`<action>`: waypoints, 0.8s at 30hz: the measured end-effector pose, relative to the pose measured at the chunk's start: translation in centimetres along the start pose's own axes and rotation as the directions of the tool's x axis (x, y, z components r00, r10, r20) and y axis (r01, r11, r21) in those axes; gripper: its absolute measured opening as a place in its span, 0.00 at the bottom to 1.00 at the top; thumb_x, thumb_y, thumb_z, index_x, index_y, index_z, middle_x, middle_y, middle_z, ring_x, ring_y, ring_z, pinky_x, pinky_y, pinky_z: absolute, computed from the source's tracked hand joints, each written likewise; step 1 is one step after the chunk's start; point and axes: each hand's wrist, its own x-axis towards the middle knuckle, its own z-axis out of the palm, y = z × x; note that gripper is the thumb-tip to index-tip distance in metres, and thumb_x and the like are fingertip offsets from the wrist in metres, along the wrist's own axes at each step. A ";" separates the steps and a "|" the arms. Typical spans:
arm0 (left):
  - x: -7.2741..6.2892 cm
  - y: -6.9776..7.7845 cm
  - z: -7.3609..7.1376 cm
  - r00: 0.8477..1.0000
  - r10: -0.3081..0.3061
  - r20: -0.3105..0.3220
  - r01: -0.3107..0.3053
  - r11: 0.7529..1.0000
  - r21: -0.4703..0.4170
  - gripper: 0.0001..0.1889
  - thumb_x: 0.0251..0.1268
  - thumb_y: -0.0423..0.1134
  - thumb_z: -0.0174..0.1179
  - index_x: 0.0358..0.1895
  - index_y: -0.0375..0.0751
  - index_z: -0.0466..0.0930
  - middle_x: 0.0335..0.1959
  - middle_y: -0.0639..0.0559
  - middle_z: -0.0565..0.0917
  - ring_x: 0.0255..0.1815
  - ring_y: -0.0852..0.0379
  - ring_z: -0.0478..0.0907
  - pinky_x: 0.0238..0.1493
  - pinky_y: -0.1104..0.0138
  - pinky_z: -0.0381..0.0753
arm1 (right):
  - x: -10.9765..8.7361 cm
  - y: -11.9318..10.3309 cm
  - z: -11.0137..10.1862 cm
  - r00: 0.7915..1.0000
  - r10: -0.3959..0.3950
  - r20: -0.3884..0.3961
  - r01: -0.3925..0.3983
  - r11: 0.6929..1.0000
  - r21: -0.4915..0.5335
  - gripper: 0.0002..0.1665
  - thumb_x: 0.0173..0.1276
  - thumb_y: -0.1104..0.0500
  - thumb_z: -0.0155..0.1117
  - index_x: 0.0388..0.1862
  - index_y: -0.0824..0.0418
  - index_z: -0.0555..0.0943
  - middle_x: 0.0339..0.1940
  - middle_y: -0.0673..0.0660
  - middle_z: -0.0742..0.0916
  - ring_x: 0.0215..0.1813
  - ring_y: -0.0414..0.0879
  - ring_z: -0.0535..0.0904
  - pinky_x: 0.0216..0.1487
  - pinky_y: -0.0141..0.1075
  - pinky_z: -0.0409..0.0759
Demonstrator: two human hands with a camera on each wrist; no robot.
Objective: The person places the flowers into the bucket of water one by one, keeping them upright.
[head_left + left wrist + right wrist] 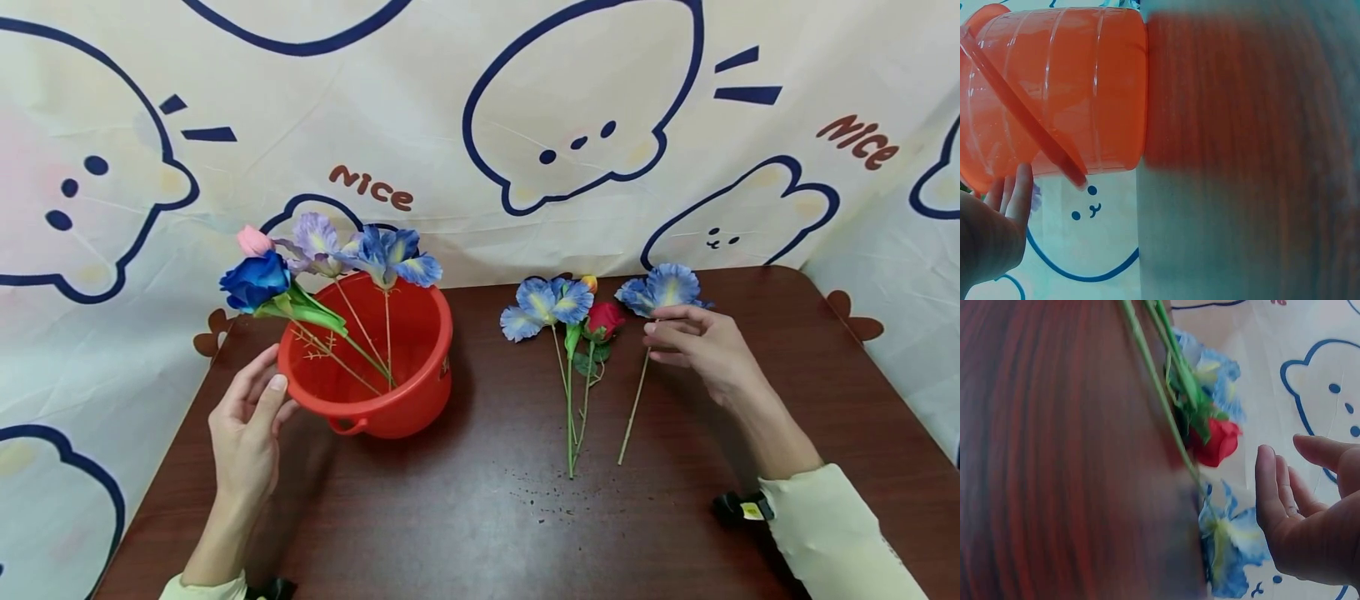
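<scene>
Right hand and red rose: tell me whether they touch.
Apart: the head view shows a strip of tabletop between the right hand and the red rose.

The person is wearing 2 pale cream, faintly greenish sleeves. To the right of the red bucket and nearer the wearer, the right sleeve is looking plain, with small dark marks running along its edge; its cuff is leaving the right hand bare. At that cuff a black device is carrying a yellow-and-white label. Left of the bucket and nearer the wearer, the left sleeve is showing beside a 2nd black device, partly cropped; the left hand is appearing bare, its thumbnail showing short.
</scene>
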 end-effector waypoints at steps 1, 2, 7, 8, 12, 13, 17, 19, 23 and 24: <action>0.0 0.0 0.0 1.000 0.000 0.000 0.000 1.000 -0.001 0.22 0.81 0.26 0.55 0.74 0.33 0.76 0.62 0.48 0.89 0.54 0.58 0.92 0.48 0.69 0.91 | 0.1 0.1 -0.2 1.000 0.003 -0.006 -0.003 1.000 0.014 0.13 0.74 0.57 0.75 0.54 0.55 0.83 0.40 0.44 0.94 0.42 0.38 0.93 0.45 0.35 0.93; 0.0 0.0 0.0 1.000 -0.001 -0.001 0.001 1.000 0.000 0.22 0.81 0.26 0.55 0.74 0.33 0.76 0.62 0.48 0.89 0.54 0.58 0.92 0.48 0.69 0.91 | 0.2 0.3 -0.5 1.000 0.005 -0.012 -0.005 1.000 0.022 0.14 0.74 0.58 0.75 0.54 0.56 0.83 0.39 0.44 0.94 0.42 0.38 0.93 0.44 0.35 0.93; 0.0 0.0 0.0 1.000 -0.009 -0.008 0.009 1.000 0.016 0.22 0.82 0.27 0.55 0.74 0.34 0.76 0.63 0.49 0.88 0.55 0.59 0.92 0.48 0.70 0.90 | 0.8 0.9 -1.4 0.998 0.046 -0.040 -0.045 0.999 0.015 0.25 0.74 0.60 0.74 0.63 0.67 0.77 0.39 0.44 0.94 0.41 0.36 0.93 0.44 0.35 0.93; 0.0 0.0 0.0 1.000 -0.011 -0.010 0.011 1.000 0.020 0.22 0.82 0.27 0.55 0.74 0.35 0.76 0.63 0.49 0.88 0.55 0.59 0.91 0.48 0.70 0.90 | 0.9 1.0 -1.5 0.997 0.058 -0.044 -0.058 0.998 0.007 0.27 0.74 0.60 0.74 0.65 0.70 0.75 0.39 0.44 0.94 0.42 0.36 0.93 0.44 0.35 0.93; 0.0 0.0 0.1 1.000 -0.014 -0.011 0.014 1.000 0.022 0.22 0.82 0.27 0.55 0.75 0.35 0.76 0.63 0.50 0.88 0.55 0.60 0.91 0.48 0.70 0.90 | 1.6 1.4 -1.9 0.993 0.101 -0.058 -0.104 0.993 -0.055 0.31 0.76 0.58 0.72 0.69 0.72 0.72 0.39 0.41 0.93 0.42 0.34 0.92 0.46 0.34 0.93; 0.0 0.0 0.1 1.000 -0.013 -0.011 0.014 1.000 0.023 0.22 0.82 0.27 0.55 0.75 0.35 0.76 0.63 0.50 0.88 0.55 0.60 0.91 0.48 0.70 0.90 | 1.8 1.4 -2.0 0.992 0.110 -0.059 -0.114 0.991 -0.065 0.31 0.76 0.58 0.72 0.69 0.71 0.72 0.39 0.41 0.93 0.42 0.33 0.92 0.46 0.34 0.93; 0.0 0.1 0.1 1.000 -0.016 -0.009 0.017 0.999 0.029 0.22 0.82 0.27 0.55 0.75 0.35 0.76 0.63 0.50 0.88 0.55 0.60 0.91 0.48 0.70 0.90 | 2.4 1.7 -2.3 0.988 0.142 -0.055 -0.148 0.982 -0.119 0.31 0.78 0.56 0.71 0.70 0.71 0.72 0.38 0.39 0.92 0.42 0.32 0.91 0.47 0.33 0.93; 0.0 0.1 0.1 1.000 -0.018 -0.011 0.019 0.999 0.036 0.22 0.82 0.28 0.55 0.75 0.35 0.76 0.63 0.50 0.88 0.55 0.60 0.91 0.48 0.70 0.90 | 2.8 1.8 -2.4 0.986 0.161 -0.048 -0.166 0.977 -0.134 0.31 0.78 0.56 0.70 0.71 0.70 0.72 0.38 0.38 0.92 0.42 0.32 0.91 0.47 0.33 0.93; 0.0 0.1 0.1 1.000 -0.017 -0.011 0.017 0.999 0.030 0.23 0.82 0.27 0.54 0.75 0.35 0.75 0.63 0.50 0.88 0.55 0.60 0.91 0.48 0.70 0.90 | 3.4 2.1 -2.6 0.982 0.185 -0.028 -0.187 0.972 -0.144 0.31 0.78 0.56 0.70 0.71 0.70 0.72 0.37 0.38 0.92 0.42 0.32 0.91 0.47 0.33 0.93; 0.0 0.1 0.1 1.000 -0.016 -0.009 0.016 0.999 0.029 0.23 0.82 0.27 0.54 0.75 0.35 0.75 0.63 0.50 0.88 0.55 0.60 0.91 0.48 0.70 0.90 | 3.5 2.1 -2.6 0.982 0.189 -0.024 -0.190 0.971 -0.143 0.31 0.78 0.57 0.70 0.70 0.70 0.71 0.37 0.38 0.92 0.42 0.32 0.91 0.47 0.33 0.93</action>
